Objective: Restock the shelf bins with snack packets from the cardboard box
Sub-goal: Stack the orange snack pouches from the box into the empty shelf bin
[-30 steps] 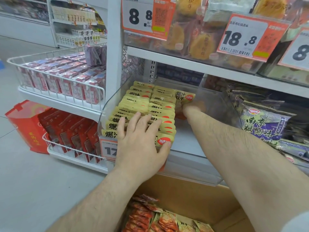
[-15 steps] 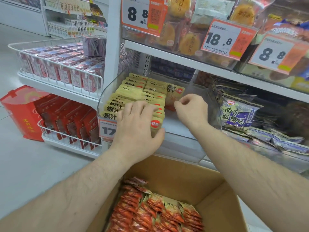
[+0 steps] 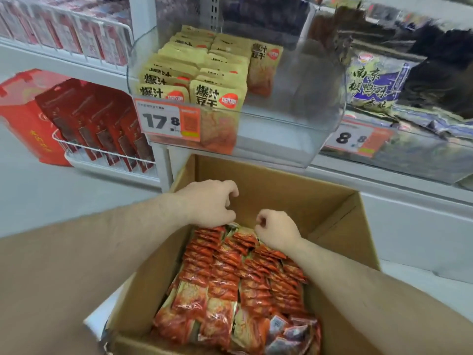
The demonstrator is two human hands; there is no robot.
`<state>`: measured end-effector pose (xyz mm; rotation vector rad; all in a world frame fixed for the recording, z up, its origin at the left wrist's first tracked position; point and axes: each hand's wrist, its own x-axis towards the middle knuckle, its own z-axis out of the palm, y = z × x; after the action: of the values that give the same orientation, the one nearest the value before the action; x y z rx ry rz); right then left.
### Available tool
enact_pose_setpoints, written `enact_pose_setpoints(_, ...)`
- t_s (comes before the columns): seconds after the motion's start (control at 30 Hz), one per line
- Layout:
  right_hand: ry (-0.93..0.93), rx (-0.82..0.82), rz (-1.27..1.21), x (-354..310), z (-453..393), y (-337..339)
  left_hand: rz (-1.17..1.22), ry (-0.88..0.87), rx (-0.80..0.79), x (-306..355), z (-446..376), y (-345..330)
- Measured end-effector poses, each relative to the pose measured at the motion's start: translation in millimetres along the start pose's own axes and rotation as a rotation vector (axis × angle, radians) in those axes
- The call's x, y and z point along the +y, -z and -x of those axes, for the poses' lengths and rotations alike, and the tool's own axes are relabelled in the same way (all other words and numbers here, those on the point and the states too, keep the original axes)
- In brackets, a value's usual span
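Hands, left (image 3: 208, 204) and right (image 3: 275, 230), each grip curled (contents unclear), over red packets (image 3: 230, 272) filling cardboard box (image 3: 340, 226).

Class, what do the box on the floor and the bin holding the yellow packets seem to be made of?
Box: corrugated cardboard, it seems; matte brown walls with folded flaps.
Bin: probably clear hard plastic, glossy; the yellow packets show through its front and light glints on it.

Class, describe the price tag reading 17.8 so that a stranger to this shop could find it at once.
Start at the open cardboard box on the floor. Directly above it sits a clear shelf bin of yellow packets. The price tag is on its front left corner; the neighbouring tag reads 8.8.
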<state>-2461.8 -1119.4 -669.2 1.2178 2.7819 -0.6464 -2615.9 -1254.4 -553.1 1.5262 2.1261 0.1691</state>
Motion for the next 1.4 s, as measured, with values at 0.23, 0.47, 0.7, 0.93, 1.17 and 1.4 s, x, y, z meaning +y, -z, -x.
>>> enact_pose_setpoints(0.23,-0.137,-0.24,0.637,67,-7,-70,-0.032,0.022,-0.152,-4,-16,-21)
enact_pose_setpoints(0.47,-0.006,-0.084,0.617,81,-7,-63,0.175,0.12,-0.258,-4,-23,-34)
enact_pose_setpoints(0.7,0.184,0.196,0.15,58,28,-33,0.657,0.525,-0.339,-3,-16,-46)
enact_pose_setpoints(0.93,0.556,0.438,-0.193,-10,78,-18,1.367,0.852,-0.437,3,-5,-45)
enact_pose_setpoints(1.17,0.273,0.167,0.018,20,59,-19,1.081,0.707,-0.064,-3,0,-41)
enact_pose_setpoints(1.4,-0.145,-0.189,0.577,85,9,-71,0.96,0.613,-0.139,-17,-10,-48)
